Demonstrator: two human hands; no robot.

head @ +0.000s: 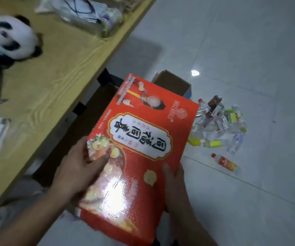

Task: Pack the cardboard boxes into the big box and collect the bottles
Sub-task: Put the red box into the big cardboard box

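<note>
Both hands hold a flat red cardboard box with white and gold printing [139, 144]. The left hand [79, 167] grips its near left edge, with the thumb pressed flat on the shiny top. The right hand [174, 181] clasps the near right edge, fingers wrapped round the side.

The box's long way runs from the hands up and away. Just past its far end sits an open brown cardboard box on the floor [174, 84] — I think this is the big box. So the next push likely goes forward, away from both hands, and the red box may need tipping to slide in.

Off to the right of the right hand lies a heap of empty plastic bottles [219, 125], and one orange bottle [225, 163] lies alone, nearer. The right hand is closer to them.
</note>
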